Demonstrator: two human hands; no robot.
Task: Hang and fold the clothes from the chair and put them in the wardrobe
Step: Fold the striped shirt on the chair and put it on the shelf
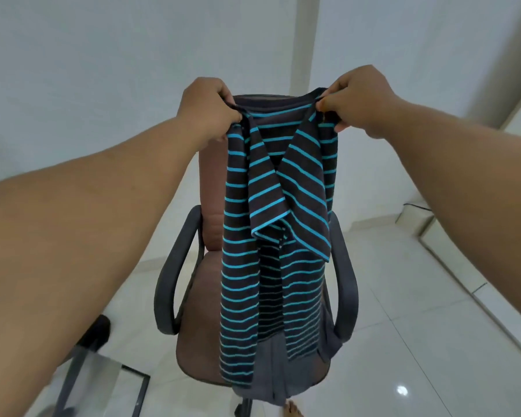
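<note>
The dark brown T-shirt with thin bright blue stripes (278, 224) hangs in the air in front of the chair. It is held up by its two shoulders, near the neck hole. Both short sleeves are flopped in over the front, so the shirt looks long and narrow. Its bottom edge hangs down low, near the front of the seat.

Under the shirt, a grey cloth (271, 371) lies on the seat and droops over the front edge. It looks like another piece of clothing, but I cannot tell what kind.

The job looks like it is only at the start. The striped shirt is picked up and partly folded, but it is not folded small or hung yet. The grey cloth is not touched. No wardrobe and no hanger can be seen, so putting things away is still to come.

The left hand (206, 111) has its fingers curled tight round the left shoulder of the shirt. The right hand (355, 99) pinches the right shoulder with thumb and curled fingers. Both arms reach straight out, side by side, with the hands at about the same height, level with the top of the chair back.

The chair is a reddish-brown office chair with dark grey curved armrests (211, 236). It stands on a shiny white tiled floor (403, 326) by a plain white wall (103, 55). A glass table with a dark frame (103, 380) shows low on the left.
</note>
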